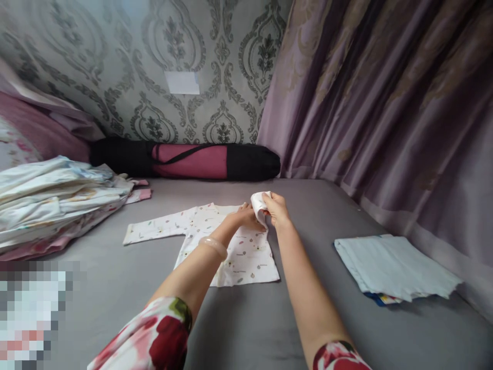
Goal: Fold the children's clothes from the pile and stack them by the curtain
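Observation:
A small white baby shirt (246,257) with a scattered print lies on the grey bed sheet, its left-hand sleeve stretched out to the side. My right hand (276,208) pinches the other sleeve (259,201) and holds it raised and bent over near the shoulder. My left hand (248,218) lies flat on the shirt at that shoulder, right beside the lifted sleeve, which hides part of its fingers. A pale bangle circles my left wrist area.
A heap of clothes (50,200) rises at the left. Folded light-blue cloth (396,264) lies at the right. Along the patterned wall rests a black and maroon long bag (192,160). Purple curtains (365,92) hang down to the grey bed (308,221) on the right.

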`<state>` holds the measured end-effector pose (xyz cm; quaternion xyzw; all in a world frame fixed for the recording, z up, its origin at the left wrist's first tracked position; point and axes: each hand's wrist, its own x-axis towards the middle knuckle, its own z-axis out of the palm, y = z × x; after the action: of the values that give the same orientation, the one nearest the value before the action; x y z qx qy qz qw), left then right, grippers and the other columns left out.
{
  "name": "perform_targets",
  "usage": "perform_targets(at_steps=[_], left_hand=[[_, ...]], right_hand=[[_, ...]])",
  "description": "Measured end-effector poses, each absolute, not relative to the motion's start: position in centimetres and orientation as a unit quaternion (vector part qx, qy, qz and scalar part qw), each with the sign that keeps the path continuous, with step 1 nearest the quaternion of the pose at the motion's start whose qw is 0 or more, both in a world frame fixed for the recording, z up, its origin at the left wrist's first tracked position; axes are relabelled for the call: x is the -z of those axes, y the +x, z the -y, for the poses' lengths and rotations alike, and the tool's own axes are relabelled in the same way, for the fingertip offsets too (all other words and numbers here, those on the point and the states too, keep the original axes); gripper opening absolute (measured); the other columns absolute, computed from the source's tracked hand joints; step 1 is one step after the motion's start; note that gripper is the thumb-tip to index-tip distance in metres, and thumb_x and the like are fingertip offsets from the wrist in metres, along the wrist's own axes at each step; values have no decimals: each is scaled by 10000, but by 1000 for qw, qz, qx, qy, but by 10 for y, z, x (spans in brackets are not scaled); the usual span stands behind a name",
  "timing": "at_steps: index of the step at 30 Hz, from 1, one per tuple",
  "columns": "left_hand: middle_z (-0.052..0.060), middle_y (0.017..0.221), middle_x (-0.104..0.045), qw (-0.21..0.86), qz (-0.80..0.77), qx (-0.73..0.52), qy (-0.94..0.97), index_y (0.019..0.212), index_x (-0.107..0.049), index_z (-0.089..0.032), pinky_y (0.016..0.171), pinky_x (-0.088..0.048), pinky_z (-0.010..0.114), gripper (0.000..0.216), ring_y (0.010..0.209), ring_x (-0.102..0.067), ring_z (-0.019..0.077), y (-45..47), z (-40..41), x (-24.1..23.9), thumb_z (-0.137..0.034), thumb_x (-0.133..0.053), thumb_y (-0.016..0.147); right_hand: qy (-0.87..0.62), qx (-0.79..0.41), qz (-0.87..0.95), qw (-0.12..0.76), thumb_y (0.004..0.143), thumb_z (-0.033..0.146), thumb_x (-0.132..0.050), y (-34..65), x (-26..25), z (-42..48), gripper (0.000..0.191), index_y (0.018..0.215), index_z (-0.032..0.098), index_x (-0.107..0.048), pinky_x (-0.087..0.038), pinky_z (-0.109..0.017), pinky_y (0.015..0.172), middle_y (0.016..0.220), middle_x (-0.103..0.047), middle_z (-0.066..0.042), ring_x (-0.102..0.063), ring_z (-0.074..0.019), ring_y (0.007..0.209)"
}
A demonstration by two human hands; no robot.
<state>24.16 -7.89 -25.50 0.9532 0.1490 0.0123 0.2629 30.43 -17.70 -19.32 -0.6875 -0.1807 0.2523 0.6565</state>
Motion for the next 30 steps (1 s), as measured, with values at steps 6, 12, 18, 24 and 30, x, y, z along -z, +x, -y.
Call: perform_targets(at_steps=[6, 12, 18, 24, 30], left_hand=[[200, 1325, -521, 296, -232, -131, 917, 1242, -560, -123, 1013, -406, 444, 611, 1231, -483, 356, 189, 65, 253, -371, -710, 704], [152, 1062, -644, 565, -339, -266, 703, 1111, -574, -103, 785, -535, 353, 458, 893, -659, 218, 130, 67, 260, -488, -486, 878], [136, 1104, -628, 585, -364, -290, 664, 1320, -462, -150, 715, -538, 309, 557, 897, -631, 202, 125, 72, 263, -521, -451, 904], [26, 770, -617, 520, -350, -270, 731, 1223, -602, -129, 661, -507, 277, 477, 643, -576, 139, 128, 66, 270, -364, -568, 809], [70, 985, -682, 423, -332, -317, 781, 1092, -681, -147, 882, -480, 344, 372, 886, -602, 199, 132, 58, 277, -194, -520, 760]], right_hand=[[-723, -212, 185, 631, 800, 219, -508, 303, 199, 174, 128, 727, 162, -597, -323, -168, 319, 517, -541, 44, -488, -88, 376], [-761, -179, 283, 556, 850, 320, -522, 278, 215, 153, 186, 895, 180, -637, -392, -163, 371, 671, -640, 3, -558, -96, 446], [-727, -305, 409, 460, 876, 448, -548, 256, 237, 149, 360, 1132, 205, -619, -499, -200, 546, 1027, -700, -67, -668, -138, 701], [-823, -160, 371, 400, 956, 250, -368, 299, 231, 170, 326, 1102, 173, -649, -493, -284, 844, 1085, -696, -82, -650, -183, 993], [-848, -54, 490, 195, 973, 274, -290, 295, 244, 181, 481, 1377, 74, -457, -261, -360, 1107, 1453, -428, -178, -356, -241, 1364]])
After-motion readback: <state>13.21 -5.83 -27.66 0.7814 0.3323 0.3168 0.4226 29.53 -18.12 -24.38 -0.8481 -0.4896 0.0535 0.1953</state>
